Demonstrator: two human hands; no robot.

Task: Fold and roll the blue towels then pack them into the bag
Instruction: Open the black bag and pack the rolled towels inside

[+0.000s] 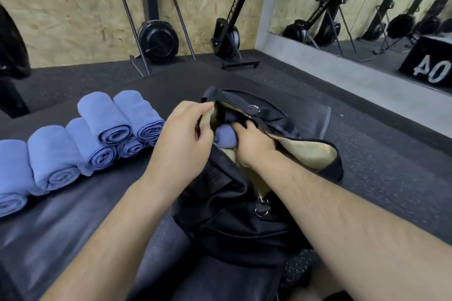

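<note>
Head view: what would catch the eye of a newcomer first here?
At the centre, the left hand pinches open the black bag while the right hand holds a blue towel in its mouth. At the left, rolled towels lie stacked on the dark mat.

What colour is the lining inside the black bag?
Tan. The lining shows best in the head view, where the bag gapes open.
</note>
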